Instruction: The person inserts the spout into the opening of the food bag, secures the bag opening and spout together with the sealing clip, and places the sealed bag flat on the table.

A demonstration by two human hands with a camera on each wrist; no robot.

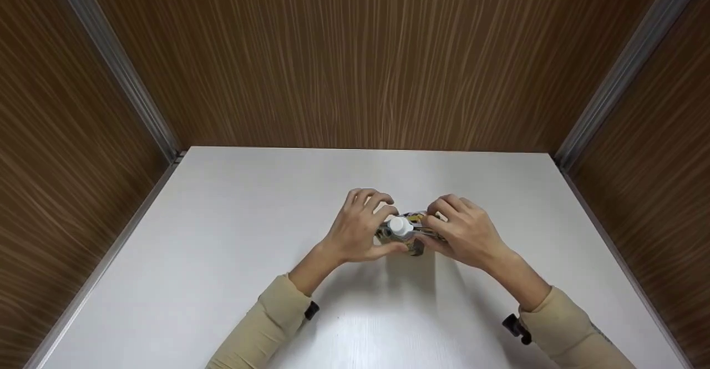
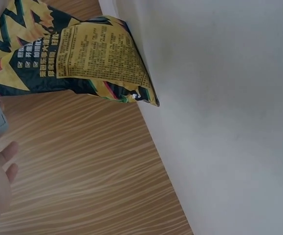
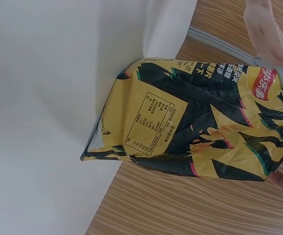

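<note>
Yellow-and-black snack bag (image 1: 413, 234) standing upright on the white table (image 1: 222, 258), near its middle, long axis vertical, white clip (image 1: 399, 226) on its top edge. Flanked evenly: left hand (image 1: 360, 227) curled round the bag's left side, right hand (image 1: 466, 230) pinching its right (neither nearer). Wood-grain wall (image 1: 355, 52) behind the bag.

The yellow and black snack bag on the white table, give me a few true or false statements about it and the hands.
1. Both hands, left hand and right hand, grip the yellow and black snack bag. True.
2. The bag lies flat on the wooden wall. False: it stands over the white table, held at its top.
3. A white clip sits at the bag's top. True.
4. The sleeves are blue. False: they are beige.
</note>
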